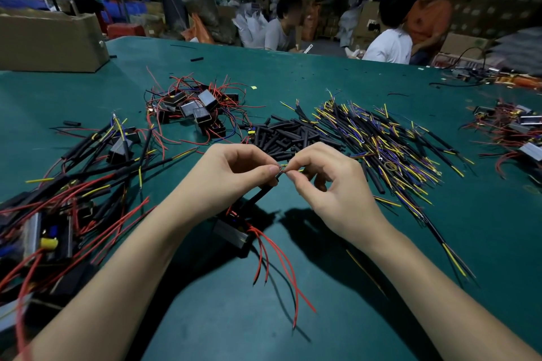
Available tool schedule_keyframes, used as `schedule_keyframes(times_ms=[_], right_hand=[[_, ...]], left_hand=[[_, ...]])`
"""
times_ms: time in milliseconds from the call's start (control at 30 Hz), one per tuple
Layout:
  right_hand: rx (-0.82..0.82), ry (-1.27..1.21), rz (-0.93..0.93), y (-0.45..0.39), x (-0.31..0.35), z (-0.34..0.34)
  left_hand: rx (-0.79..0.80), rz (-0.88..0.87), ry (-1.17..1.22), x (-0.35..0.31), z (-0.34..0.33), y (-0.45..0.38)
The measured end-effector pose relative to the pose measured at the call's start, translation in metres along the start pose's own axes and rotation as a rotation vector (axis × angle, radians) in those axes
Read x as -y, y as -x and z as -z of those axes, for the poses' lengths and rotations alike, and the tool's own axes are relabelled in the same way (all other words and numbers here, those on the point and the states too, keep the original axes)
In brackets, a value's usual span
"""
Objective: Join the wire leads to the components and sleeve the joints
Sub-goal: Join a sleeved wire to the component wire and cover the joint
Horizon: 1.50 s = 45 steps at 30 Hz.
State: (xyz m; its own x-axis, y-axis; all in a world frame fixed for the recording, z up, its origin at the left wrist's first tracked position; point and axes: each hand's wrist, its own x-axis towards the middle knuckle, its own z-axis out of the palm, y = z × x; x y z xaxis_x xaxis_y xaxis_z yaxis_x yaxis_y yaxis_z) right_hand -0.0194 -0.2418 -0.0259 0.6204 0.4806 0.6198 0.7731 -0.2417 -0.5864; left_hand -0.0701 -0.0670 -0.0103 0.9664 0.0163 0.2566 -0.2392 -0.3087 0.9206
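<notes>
At the centre of the frame the left hand (234, 170) and right hand (325, 182) meet fingertip to fingertip, each pinching the thin bare wire ends (283, 168) between thumb and forefinger above the green table mat (337, 76). A black sleeve tube (259, 195) runs down from the left hand's pinch to a small black box component with red leads (234, 233). Just beyond the hands lies a heap of loose black sleeves (287, 133), and right of it a pile of yellow and purple sleeved wire leads (381, 143)

A heap of sleeves (289, 135) is set near the middle of the table (337, 73), with a spread of wire leads (390, 143) to its right. Behind and left of the sleeves, a cluster of components (195, 108) is piled. A cardboard box (50, 41) is placed at the far left corner.
</notes>
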Motion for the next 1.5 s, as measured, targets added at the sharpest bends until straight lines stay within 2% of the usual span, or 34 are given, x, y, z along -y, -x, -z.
schedule_keyframes(times_ms=[233,533,800,1000,1200,1500], right_hand=[[0.003,0.017,-0.004,0.0,0.002,-0.001],[-0.027,-0.056,-0.036,-0.001,0.003,-0.001],[-0.031,0.065,0.029,-0.002,0.005,-0.002],[-0.048,0.082,0.008,-0.002,0.007,-0.001],[-0.054,0.11,-0.034,-0.002,0.007,-0.003],[-0.212,-0.035,-0.154,0.0,0.008,-0.014]], left_hand=[[-0.029,-0.023,-0.094,-0.002,-0.001,0.0],[-0.123,0.032,-0.046,-0.002,-0.003,0.001],[-0.052,0.02,-0.057,-0.003,-0.007,0.001],[-0.106,-0.039,-0.111,-0.004,-0.009,0.001],[-0.153,-0.013,-0.096,-0.004,-0.015,0.001],[-0.166,0.028,0.024,-0.002,-0.018,-0.001]])
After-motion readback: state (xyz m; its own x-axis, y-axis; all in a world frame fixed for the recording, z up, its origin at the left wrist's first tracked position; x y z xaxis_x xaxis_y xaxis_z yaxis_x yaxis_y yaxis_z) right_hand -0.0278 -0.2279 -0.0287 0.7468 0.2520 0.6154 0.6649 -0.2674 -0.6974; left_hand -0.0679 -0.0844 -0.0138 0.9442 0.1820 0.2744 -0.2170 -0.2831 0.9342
